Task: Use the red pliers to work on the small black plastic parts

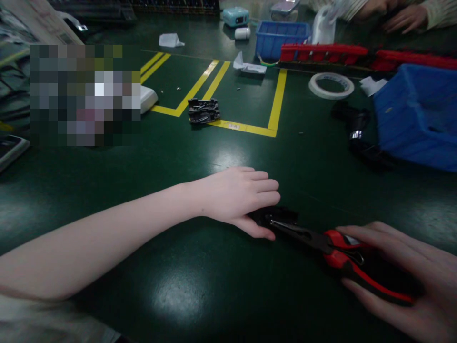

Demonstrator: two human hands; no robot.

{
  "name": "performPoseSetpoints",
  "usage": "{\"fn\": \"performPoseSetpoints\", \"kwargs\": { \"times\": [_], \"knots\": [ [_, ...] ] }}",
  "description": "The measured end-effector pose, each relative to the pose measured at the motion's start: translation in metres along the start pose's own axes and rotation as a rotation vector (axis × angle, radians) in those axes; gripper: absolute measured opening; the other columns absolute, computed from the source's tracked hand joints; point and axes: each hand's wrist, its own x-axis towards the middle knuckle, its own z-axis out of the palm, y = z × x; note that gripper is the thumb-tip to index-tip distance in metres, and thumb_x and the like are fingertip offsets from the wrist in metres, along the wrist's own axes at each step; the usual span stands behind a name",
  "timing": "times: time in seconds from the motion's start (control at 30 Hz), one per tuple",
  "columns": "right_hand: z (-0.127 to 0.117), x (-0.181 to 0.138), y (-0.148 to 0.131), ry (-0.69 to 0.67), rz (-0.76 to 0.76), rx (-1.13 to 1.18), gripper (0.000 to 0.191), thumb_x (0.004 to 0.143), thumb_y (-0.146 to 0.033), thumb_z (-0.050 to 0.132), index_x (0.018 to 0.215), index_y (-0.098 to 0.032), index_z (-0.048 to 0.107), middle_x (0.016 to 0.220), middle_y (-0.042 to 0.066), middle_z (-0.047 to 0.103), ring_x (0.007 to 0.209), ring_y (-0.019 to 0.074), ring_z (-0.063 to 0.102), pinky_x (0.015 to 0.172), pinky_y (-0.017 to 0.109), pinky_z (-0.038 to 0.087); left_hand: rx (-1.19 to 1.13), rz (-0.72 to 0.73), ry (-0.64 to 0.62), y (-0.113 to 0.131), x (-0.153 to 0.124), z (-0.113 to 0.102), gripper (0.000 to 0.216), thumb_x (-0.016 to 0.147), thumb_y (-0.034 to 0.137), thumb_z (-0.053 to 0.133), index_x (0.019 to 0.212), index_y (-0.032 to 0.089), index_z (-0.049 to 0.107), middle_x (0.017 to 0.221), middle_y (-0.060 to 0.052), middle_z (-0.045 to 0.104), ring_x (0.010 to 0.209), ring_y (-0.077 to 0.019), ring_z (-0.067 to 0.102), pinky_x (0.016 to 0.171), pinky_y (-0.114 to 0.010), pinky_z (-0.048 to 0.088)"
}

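My left hand (pixel 243 197) reaches across the dark green table and closes on a small black part (pixel 276 215), thumb below and fingers above it. My right hand (pixel 403 276) is wrapped round the red handles of long-nose pliers (pixel 321 243). The pliers' dark jaws point left and touch the black part at my left fingertips. A second black part (pixel 203 110) lies farther back on the yellow floor-tape lines (pixel 246 127).
A large blue bin (pixel 417 114) stands at the right, a smaller blue bin (pixel 280 38) at the back, with red trays (pixel 323 52) between. A roll of white tape (pixel 331 85) and black items (pixel 357 133) lie nearby. Another person's hands (pixel 403 16) rest at the top right.
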Motion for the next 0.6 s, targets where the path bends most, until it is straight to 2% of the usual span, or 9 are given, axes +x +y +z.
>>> {"fn": "performPoseSetpoints", "kwargs": {
  "times": [0.23,0.43,0.6],
  "knots": [
    [0.001,-0.0009,0.0052,0.007,-0.022,0.013,0.051,0.072,-0.043,0.062,0.118,-0.022,0.052,0.099,0.005,0.064,0.077,0.0187,0.067,0.06,0.026,0.055,0.004,0.003,0.015,0.0004,-0.0004,0.0008,0.045,0.083,0.061,0.051,0.077,0.017,0.054,0.079,-0.003,0.058,0.071,-0.0163,0.05,0.059,-0.029,0.032],
    [-0.0008,-0.0014,0.0065,-0.001,0.014,0.046,0.052,0.072,-0.044,0.063,0.119,-0.024,0.052,0.098,0.004,0.065,0.075,0.0183,0.068,0.056,0.025,0.055,-0.039,0.006,0.023,-0.0006,-0.0005,0.0,0.043,0.082,0.059,0.054,0.078,0.016,0.055,0.079,-0.002,0.058,0.071,-0.0156,0.05,0.058,-0.028,0.032],
    [-0.0037,-0.0038,0.006,0.018,0.112,0.102,0.049,0.073,-0.045,0.062,0.117,-0.026,0.054,0.1,0.004,0.066,0.076,0.0189,0.068,0.058,0.026,0.056,-0.037,-0.011,0.016,-0.0003,-0.0002,-0.0005,0.043,0.082,0.059,0.055,0.078,0.017,0.054,0.08,-0.002,0.058,0.072,-0.0155,0.05,0.059,-0.028,0.032]
  ]
}}
